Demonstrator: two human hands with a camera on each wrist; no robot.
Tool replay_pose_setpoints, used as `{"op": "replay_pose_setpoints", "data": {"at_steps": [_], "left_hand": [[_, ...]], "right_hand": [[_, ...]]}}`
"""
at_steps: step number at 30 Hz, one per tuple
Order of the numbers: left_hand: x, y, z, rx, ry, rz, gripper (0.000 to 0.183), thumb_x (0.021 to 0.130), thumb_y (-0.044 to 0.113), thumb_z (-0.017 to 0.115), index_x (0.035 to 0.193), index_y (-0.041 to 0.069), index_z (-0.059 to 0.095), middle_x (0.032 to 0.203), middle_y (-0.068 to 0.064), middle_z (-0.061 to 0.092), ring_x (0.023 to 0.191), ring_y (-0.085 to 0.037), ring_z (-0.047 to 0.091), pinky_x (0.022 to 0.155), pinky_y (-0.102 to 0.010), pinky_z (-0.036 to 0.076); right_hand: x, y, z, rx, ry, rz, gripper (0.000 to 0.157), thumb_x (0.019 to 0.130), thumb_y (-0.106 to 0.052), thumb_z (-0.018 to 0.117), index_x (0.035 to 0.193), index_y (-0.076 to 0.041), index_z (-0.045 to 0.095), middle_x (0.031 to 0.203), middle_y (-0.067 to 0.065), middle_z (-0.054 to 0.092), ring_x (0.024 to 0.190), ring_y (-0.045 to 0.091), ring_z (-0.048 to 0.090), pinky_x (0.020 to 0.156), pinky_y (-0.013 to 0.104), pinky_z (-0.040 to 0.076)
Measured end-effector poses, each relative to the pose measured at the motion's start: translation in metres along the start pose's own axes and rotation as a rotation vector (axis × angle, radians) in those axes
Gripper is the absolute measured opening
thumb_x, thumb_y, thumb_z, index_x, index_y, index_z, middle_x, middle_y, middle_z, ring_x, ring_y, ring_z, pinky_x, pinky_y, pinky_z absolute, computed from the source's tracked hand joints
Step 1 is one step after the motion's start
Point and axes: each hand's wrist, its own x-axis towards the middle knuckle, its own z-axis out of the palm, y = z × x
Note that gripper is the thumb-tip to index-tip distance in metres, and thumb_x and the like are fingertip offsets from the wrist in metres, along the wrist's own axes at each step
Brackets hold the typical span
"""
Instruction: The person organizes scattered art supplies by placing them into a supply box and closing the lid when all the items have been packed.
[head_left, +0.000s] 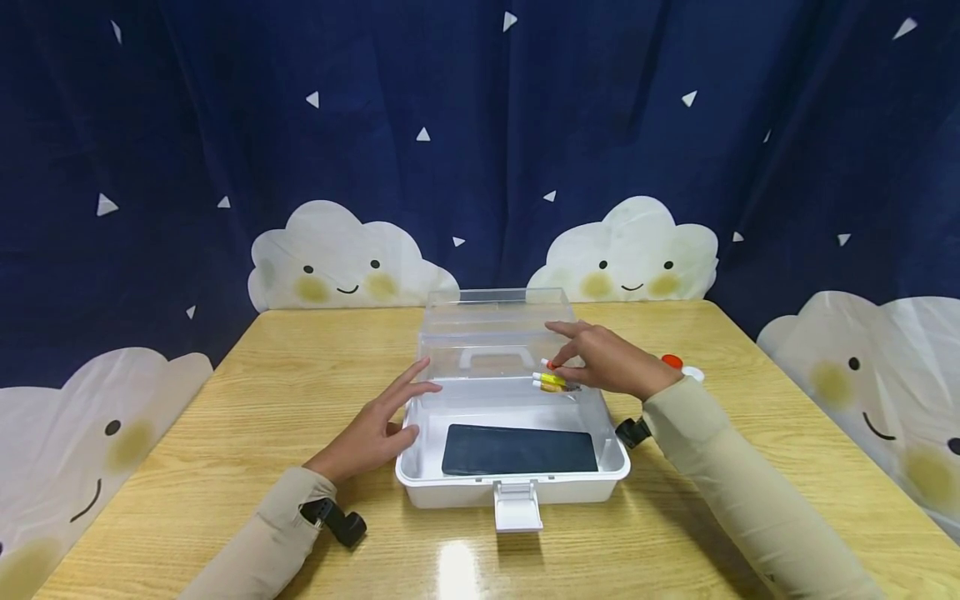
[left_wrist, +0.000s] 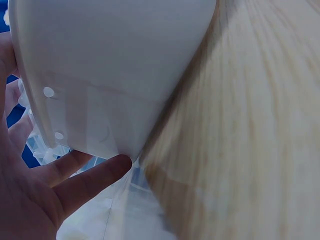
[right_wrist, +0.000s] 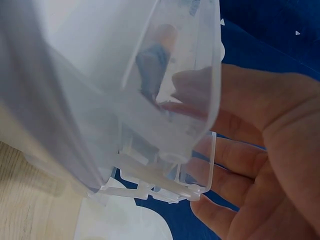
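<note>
A white plastic box [head_left: 450,493] stands on the table with its clear lid [head_left: 495,321] raised at the back. On its floor lies a flat dark rectangular thing [head_left: 517,451]. My left hand [head_left: 371,433] rests at the box's left rim, fingers spread; its fingers [left_wrist: 95,177] touch the box's side in the left wrist view. At the back right, my right hand [head_left: 603,358] pinches a small red stick with a white end [head_left: 547,363]. Just below are yellow sticks with white ends [head_left: 548,379]. Translucent plastic [right_wrist: 175,120] partly blurs the right fingertips in the right wrist view.
A white latch [head_left: 517,512] hangs down at the box's front. Beyond my right forearm, a round red thing [head_left: 672,361] and a round white thing [head_left: 694,373] lie on the wooden table [head_left: 337,350]. A dark blue curtain [head_left: 480,167] hangs behind it.
</note>
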Motion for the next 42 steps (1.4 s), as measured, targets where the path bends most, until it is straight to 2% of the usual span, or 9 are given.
{"op": "replay_pose_setpoints", "data": {"at_steps": [12, 24, 31, 37, 42], "left_hand": [[0.000, 0.002, -0.001, -0.013, -0.002, 0.006, 0.054, 0.083, -0.003, 0.051, 0.133, 0.015, 0.042, 0.151, -0.004, 0.009, 0.134, -0.032, 0.018, 0.077, -0.034, 0.050], [0.000, 0.000, -0.001, -0.019, -0.002, 0.005, 0.055, 0.083, -0.003, 0.052, 0.133, 0.016, 0.042, 0.151, -0.004, 0.009, 0.134, -0.033, 0.018, 0.079, -0.041, 0.050], [0.001, 0.001, -0.001, -0.023, -0.001, 0.010, 0.055, 0.082, -0.003, 0.052, 0.133, 0.015, 0.042, 0.151, -0.005, 0.010, 0.133, -0.034, 0.018, 0.080, -0.047, 0.048], [0.001, 0.001, -0.001, -0.017, -0.004, 0.013, 0.054, 0.082, -0.003, 0.052, 0.133, 0.015, 0.042, 0.151, -0.006, 0.009, 0.133, -0.033, 0.019, 0.080, -0.044, 0.049], [0.001, 0.000, -0.001, -0.011, -0.001, 0.004, 0.055, 0.082, -0.003, 0.052, 0.133, 0.016, 0.042, 0.151, -0.005, 0.009, 0.134, -0.032, 0.018, 0.080, -0.044, 0.049]], "right_hand": [[0.000, 0.001, 0.000, 0.012, -0.001, -0.001, 0.020, 0.075, -0.025, 0.072, 0.093, -0.017, 0.073, 0.138, 0.012, 0.040, 0.117, 0.031, 0.046, 0.094, 0.045, 0.039], [-0.001, 0.005, -0.002, 0.094, -0.003, 0.024, 0.026, 0.078, -0.028, 0.069, 0.102, -0.018, 0.070, 0.137, 0.008, 0.042, 0.120, 0.029, 0.044, 0.094, 0.046, 0.039], [-0.005, 0.013, -0.004, 0.141, 0.061, 0.015, 0.032, 0.079, -0.029, 0.068, 0.108, -0.017, 0.066, 0.133, 0.006, 0.046, 0.121, 0.027, 0.043, 0.093, 0.046, 0.039], [-0.008, 0.018, -0.007, 0.151, 0.116, -0.001, 0.032, 0.079, -0.029, 0.067, 0.109, -0.016, 0.065, 0.131, 0.007, 0.048, 0.121, 0.027, 0.042, 0.094, 0.046, 0.038], [-0.009, 0.023, -0.006, 0.170, 0.128, 0.010, 0.033, 0.080, -0.032, 0.067, 0.109, -0.018, 0.064, 0.131, 0.007, 0.048, 0.122, 0.026, 0.041, 0.096, 0.047, 0.037]]}}
